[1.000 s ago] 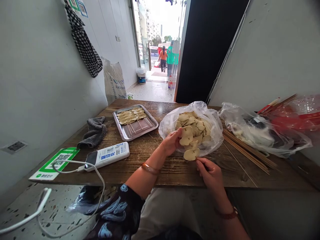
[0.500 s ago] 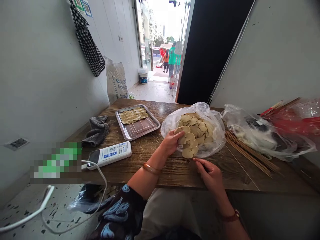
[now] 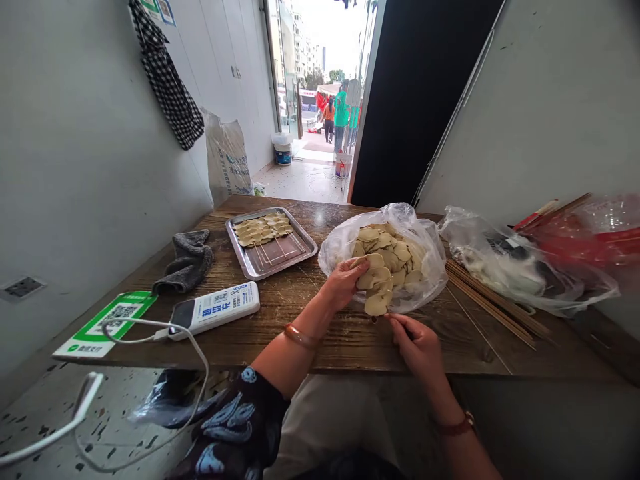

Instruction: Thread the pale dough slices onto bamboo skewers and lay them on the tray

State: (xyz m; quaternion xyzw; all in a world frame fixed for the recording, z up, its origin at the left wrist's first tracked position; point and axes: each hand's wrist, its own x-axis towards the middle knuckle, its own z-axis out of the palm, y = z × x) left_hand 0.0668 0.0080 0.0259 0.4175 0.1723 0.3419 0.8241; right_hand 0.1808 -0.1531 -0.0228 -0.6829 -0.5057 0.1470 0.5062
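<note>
My left hand is closed on a few overlapping pale round slices, which look like potato slices. They hang over the front rim of a clear plastic bag with a heap of the same slices in it. Just below the lowest held slice, my right hand pinches the end of a thin skewer. Most of that skewer is hidden behind the slices. To the left, a metal tray bears several skewers of flat slices lying side by side.
Loose bamboo skewers lie right of the bag, beside another plastic bag. At left are a grey cloth, a white power bank with a cable, and a green QR card. The wooden table's front edge is close.
The whole view has shifted slightly, so things sit a little further left. Both hands keep nearly the same pose at the slices and the skewer.
</note>
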